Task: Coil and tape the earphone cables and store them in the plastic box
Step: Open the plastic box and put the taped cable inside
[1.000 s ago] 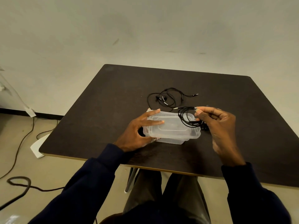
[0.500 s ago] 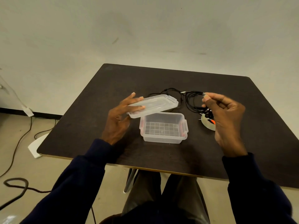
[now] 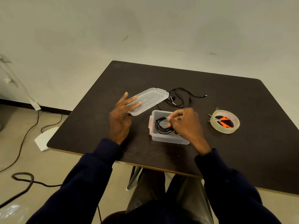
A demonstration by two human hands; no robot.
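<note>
The clear plastic box (image 3: 168,139) stands open near the table's front edge. My right hand (image 3: 186,125) reaches into it, fingers pinched on a coiled black earphone cable (image 3: 161,126) that sits inside the box. My left hand (image 3: 120,117) holds the clear lid (image 3: 149,100) tilted, up and to the left of the box. A second black earphone cable (image 3: 181,98) lies loose and tangled on the table behind the box.
A roll of clear tape (image 3: 225,122) lies to the right of the box, with small orange-handled scissors (image 3: 224,122) inside its ring. The dark table (image 3: 210,156) ends just in front of the box. Cables trail on the floor at left.
My left hand lifted the lid off the box and carried it up and left. My right hand brought the coiled cable down from above the table into the open box.
</note>
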